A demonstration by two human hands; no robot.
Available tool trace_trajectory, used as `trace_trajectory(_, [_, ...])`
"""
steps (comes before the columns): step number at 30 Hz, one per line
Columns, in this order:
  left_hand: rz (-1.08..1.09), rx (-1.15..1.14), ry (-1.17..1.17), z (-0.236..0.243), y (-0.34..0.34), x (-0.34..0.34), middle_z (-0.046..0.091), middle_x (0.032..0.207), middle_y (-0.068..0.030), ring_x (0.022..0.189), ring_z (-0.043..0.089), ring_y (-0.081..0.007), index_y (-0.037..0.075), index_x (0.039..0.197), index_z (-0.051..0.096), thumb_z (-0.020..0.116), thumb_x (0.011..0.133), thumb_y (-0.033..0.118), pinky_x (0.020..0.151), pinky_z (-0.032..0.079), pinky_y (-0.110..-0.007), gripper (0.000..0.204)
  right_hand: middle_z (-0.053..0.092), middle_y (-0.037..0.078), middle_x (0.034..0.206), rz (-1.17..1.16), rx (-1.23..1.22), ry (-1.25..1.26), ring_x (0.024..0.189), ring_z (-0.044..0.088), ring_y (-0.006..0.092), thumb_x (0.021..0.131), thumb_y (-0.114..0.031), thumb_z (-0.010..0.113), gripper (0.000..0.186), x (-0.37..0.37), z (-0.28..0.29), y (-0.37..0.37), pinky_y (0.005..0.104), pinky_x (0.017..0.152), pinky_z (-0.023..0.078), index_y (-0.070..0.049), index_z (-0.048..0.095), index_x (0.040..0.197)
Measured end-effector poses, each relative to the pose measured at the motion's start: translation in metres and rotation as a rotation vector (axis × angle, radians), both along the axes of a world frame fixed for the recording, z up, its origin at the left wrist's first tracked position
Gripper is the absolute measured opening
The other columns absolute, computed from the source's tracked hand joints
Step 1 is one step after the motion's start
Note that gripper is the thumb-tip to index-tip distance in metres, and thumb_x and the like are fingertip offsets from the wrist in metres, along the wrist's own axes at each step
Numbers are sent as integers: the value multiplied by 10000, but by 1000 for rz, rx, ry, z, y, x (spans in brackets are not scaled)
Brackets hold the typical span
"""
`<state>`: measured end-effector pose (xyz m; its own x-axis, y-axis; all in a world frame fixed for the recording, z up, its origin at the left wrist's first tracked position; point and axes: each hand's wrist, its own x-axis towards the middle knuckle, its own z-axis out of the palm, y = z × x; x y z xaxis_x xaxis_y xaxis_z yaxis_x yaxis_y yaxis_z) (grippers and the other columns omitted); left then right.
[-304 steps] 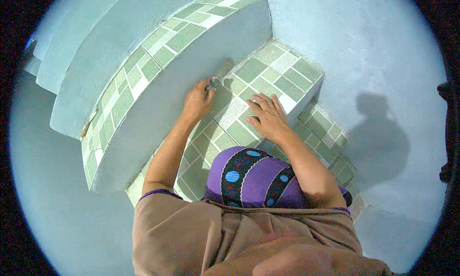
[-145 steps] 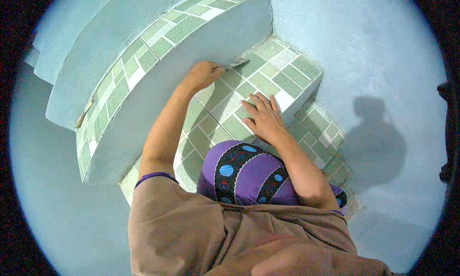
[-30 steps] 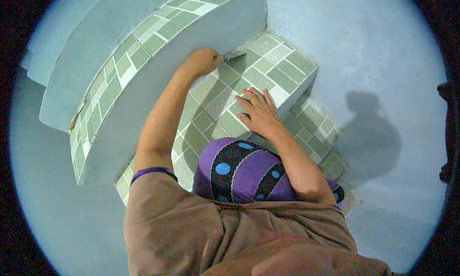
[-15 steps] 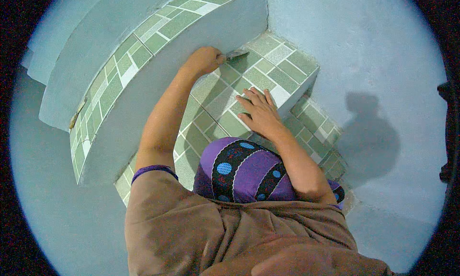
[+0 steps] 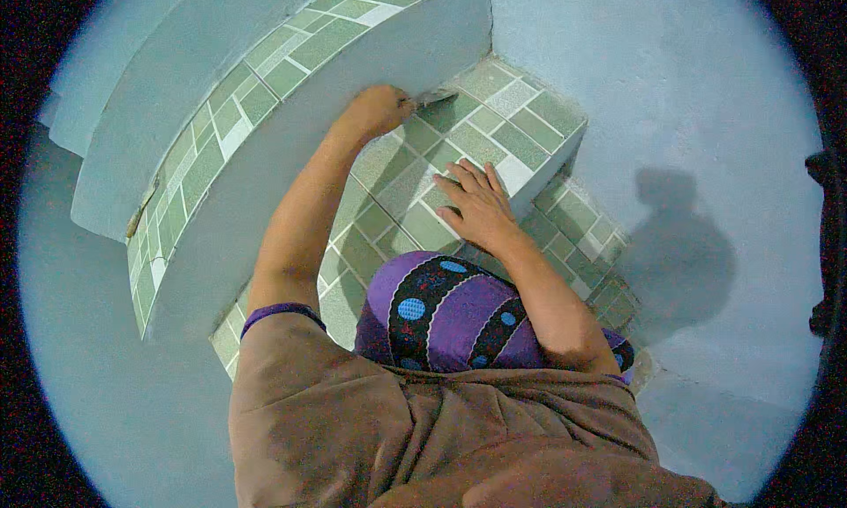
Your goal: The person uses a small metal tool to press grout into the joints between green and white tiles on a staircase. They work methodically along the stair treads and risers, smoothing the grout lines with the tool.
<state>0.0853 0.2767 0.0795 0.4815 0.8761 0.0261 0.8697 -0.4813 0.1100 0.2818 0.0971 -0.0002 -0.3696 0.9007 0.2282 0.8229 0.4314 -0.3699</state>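
Observation:
My left hand (image 5: 378, 109) is closed on a small flat metal scraper (image 5: 437, 96), at the foot of the curved grey-blue riser (image 5: 291, 146). The blade reaches over green and white mosaic tiles; whether it touches them I cannot tell. My right hand (image 5: 476, 203) lies on the tiled step (image 5: 494, 120) with fingers spread and nothing held, below and right of the scraper. My bent knee in patterned purple cloth (image 5: 423, 314) is just below my hands, over the tiles.
Curved steps (image 5: 123, 137) rise at the upper left, one tiled, with a thin light-coloured tool (image 5: 141, 208) lying on it. A lower tiled step (image 5: 587, 234) sits at right beside a light blue wall (image 5: 670, 84), which bears my shadow. A plain grey-blue surface (image 5: 115, 376) lies at lower left.
Over ten seconds my left hand and the scraper have moved up along the riser, away from me. In the last second they shifted only slightly. My right hand stays spread on the step.

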Motion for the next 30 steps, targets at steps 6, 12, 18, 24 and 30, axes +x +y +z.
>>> trace_trajectory(6, [-25, -1, 47, 3, -2, -7, 667, 897, -220, 806, 631, -427, 70, 983, 691, 510, 925, 381, 738, 489, -494, 365, 382, 68, 1468, 5, 21, 22, 1393, 297, 254, 881, -400, 585, 544, 1, -1, -1, 493, 1167, 148, -201, 484, 1378])
trace_trajectory(12, [-6, -68, -3, 15, -30, -38, 667, 881, -222, 784, 630, -425, 70, 1002, 693, 532, 919, 358, 717, 488, -475, 339, 384, 69, 1470, 6, 12, 14, 1392, 299, 257, 888, -403, 579, 545, 1, -1, 0, 485, 1171, 137, -206, 476, 1385])
trace_trajectory(18, [-10, -9, -23, 5, -16, -7, 667, 898, -224, 823, 637, -425, 62, 1004, 690, 520, 915, 377, 755, 491, -494, 368, 398, 83, 1458, 8, 15, 10, 1387, 304, 272, 892, -410, 572, 538, 0, 2, 0, 496, 1166, 140, -194, 485, 1377])
trace_trajectory(24, [-8, 12, -11, 1, -11, 4, 665, 896, -232, 827, 636, -430, 49, 972, 686, 520, 912, 386, 760, 492, -492, 380, 377, 70, 1477, 12, 3, 1, 1397, 288, 261, 895, -405, 572, 542, 2, 4, -2, 484, 1169, 142, -204, 471, 1388])
trace_trajectory(30, [-28, -79, -27, 18, -34, -40, 674, 930, -216, 849, 650, -401, 69, 1005, 695, 534, 921, 338, 773, 499, -461, 325, 383, 80, 1470, 23, 32, 44, 1392, 298, 267, 887, -395, 584, 542, 2, -2, 0, 491, 1165, 147, -195, 479, 1380])
